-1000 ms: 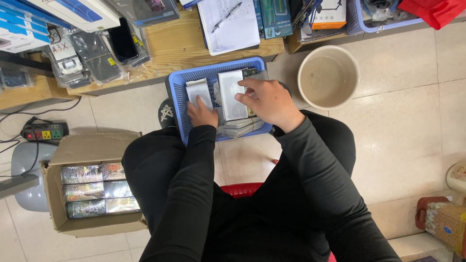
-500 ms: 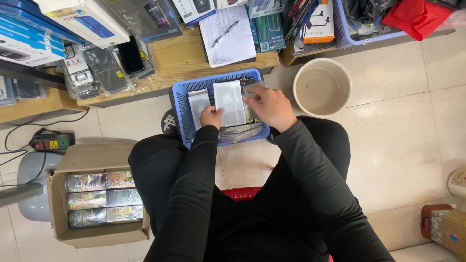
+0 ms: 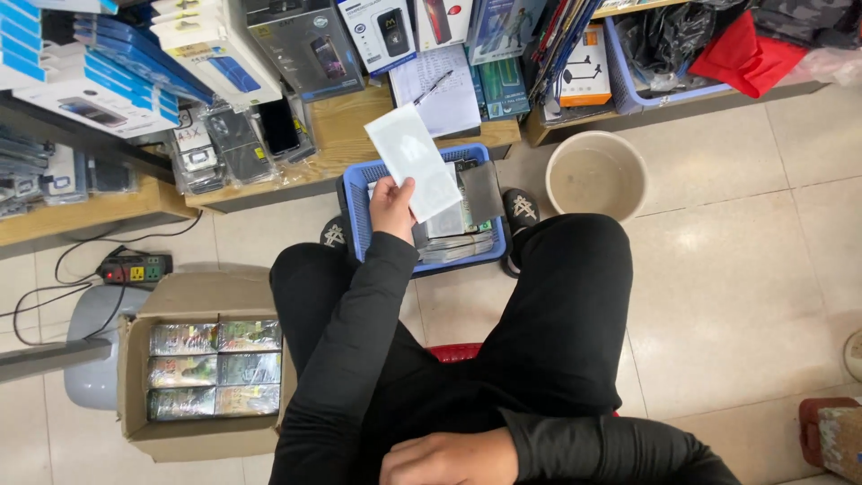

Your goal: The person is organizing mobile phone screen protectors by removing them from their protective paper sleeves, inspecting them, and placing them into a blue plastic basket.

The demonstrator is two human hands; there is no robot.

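Observation:
My left hand [image 3: 391, 203] holds a flat white packet [image 3: 414, 160] lifted above a blue plastic basket [image 3: 356, 203] on the floor between my feet. The basket holds a stack of similar flat packets [image 3: 460, 233] and a dark one [image 3: 482, 191]. My right hand [image 3: 451, 458] rests low against my lap near the bottom edge, fingers loosely curled, with nothing seen in it. I sit on a red stool [image 3: 460, 351] in black clothes.
A cardboard box [image 3: 199, 442] of shiny wrapped packs [image 3: 214, 368] stands at my left. A beige bucket [image 3: 596, 176] sits right of the basket. Low wooden shelves [image 3: 337, 144] carry boxed phone accessories and a notepad [image 3: 437, 83]. A power strip [image 3: 135, 268] lies at left.
My left hand has lifted a white packet out of the basket. My right hand has left the basket and dropped back to my lap. The view has shifted down.

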